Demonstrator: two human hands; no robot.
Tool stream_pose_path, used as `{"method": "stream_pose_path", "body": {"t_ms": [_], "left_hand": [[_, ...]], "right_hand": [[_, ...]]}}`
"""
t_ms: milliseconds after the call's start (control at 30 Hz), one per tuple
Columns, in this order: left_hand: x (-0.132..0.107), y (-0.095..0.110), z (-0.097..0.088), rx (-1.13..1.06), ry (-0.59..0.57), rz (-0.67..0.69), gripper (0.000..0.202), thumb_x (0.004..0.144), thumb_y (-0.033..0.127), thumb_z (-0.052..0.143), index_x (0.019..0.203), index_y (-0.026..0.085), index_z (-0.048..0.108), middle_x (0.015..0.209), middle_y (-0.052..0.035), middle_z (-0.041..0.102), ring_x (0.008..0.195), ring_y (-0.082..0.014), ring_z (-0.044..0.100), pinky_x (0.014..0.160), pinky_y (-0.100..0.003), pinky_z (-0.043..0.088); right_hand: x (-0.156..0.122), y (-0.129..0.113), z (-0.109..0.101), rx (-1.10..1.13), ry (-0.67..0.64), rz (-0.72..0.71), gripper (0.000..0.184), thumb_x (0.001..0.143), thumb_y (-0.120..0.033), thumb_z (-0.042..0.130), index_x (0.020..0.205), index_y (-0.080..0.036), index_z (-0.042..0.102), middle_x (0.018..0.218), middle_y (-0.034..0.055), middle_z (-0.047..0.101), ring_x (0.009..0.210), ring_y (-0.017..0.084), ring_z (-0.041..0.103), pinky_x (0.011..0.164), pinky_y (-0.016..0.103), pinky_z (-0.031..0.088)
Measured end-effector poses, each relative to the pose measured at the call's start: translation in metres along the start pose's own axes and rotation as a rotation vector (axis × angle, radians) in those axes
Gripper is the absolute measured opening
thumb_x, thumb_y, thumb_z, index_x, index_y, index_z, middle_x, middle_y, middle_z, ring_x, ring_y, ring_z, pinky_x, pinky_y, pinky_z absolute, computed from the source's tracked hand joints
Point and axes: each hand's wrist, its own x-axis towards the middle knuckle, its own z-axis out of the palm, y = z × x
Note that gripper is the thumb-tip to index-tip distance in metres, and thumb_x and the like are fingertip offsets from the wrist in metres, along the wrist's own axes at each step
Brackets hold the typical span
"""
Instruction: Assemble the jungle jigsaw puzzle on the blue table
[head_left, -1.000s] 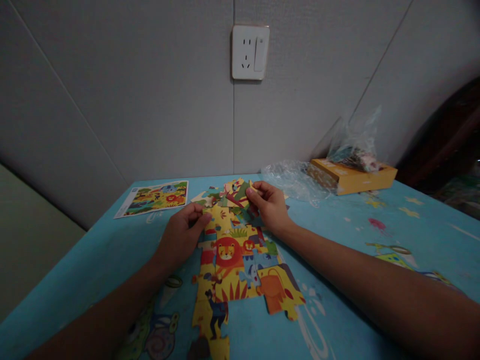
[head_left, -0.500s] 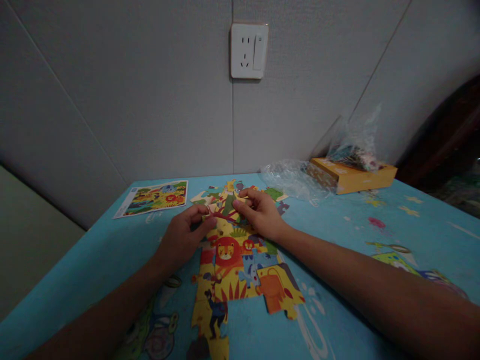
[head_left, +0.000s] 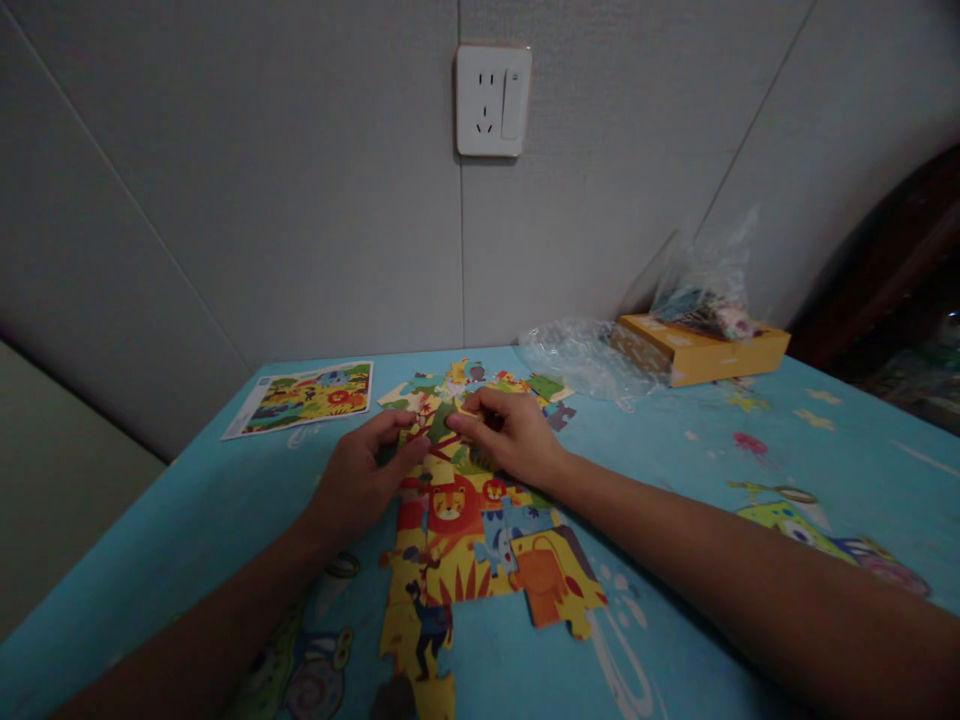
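A partly joined jigsaw puzzle (head_left: 459, 575) lies on the table, with a red lion near its middle and an orange animal at its lower right. Beyond the lion, my right hand (head_left: 517, 435) pinches a green-and-yellow puzzle piece (head_left: 441, 424) between thumb and fingers. My left hand (head_left: 369, 468) has its thumb and forefinger closed at that piece's left side, and the fingers partly cover the edges there. Whether the piece touches the joined part below it I cannot tell. Several loose pieces (head_left: 551, 387) lie behind my hands.
A printed picture sheet (head_left: 311, 398) lies at the back left of the blue patterned table (head_left: 675, 560). Crumpled clear plastic (head_left: 585, 360) and a yellow box (head_left: 720, 358) with a plastic bag (head_left: 709, 290) on top stand at the back right. A wall socket (head_left: 493, 100) is above.
My right hand has moved slightly left and toward me with the green-and-yellow piece, which is now lower and closer to my left fingers. My left hand has hardly moved.
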Motion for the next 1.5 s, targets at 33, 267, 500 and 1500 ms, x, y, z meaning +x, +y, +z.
{"method": "stream_pose_path", "body": {"t_ms": [33,267,500,1500], "left_hand": [[0.000,0.001,-0.001,0.018,0.043,-0.001,0.037,0.079,0.049,0.065,0.099,0.019,0.062,0.084,-0.0037,0.074,0.070,-0.0207,0.069,0.053,-0.027,0.055],[0.006,0.008,-0.007,0.140,0.413,-0.103,0.027,0.080,0.047,0.058,0.084,0.021,0.063,0.062,0.0021,0.066,0.051,-0.0159,0.059,0.040,-0.022,0.045],[0.007,0.012,-0.009,0.211,0.478,-0.087,0.025,0.079,0.045,0.056,0.076,0.021,0.063,0.061,0.0015,0.064,0.055,-0.0165,0.058,0.047,-0.024,0.048],[0.008,0.004,-0.014,0.301,0.480,-0.086,0.028,0.085,0.048,0.054,0.080,0.022,0.062,0.065,0.0012,0.065,0.061,-0.0187,0.061,0.055,-0.027,0.046]], "right_hand": [[0.002,0.003,-0.003,-0.034,0.032,0.015,0.032,0.092,-0.043,0.053,0.072,-0.018,0.060,0.055,-0.0034,0.052,0.051,0.010,0.046,0.053,0.024,0.032],[0.019,0.039,-0.028,-0.425,0.211,0.232,0.024,0.084,-0.018,0.052,0.101,-0.014,0.067,0.091,0.0087,0.072,0.079,0.019,0.059,0.072,0.031,0.042],[0.012,0.029,-0.017,-0.618,-0.028,0.190,0.050,0.078,-0.048,0.065,0.118,-0.019,0.068,0.114,0.0133,0.067,0.105,0.032,0.055,0.091,0.045,0.040],[0.035,0.022,-0.065,-0.518,-0.301,0.348,0.068,0.066,-0.031,0.077,0.129,-0.018,0.057,0.115,0.0108,0.070,0.096,0.027,0.065,0.084,0.040,0.046]]}}
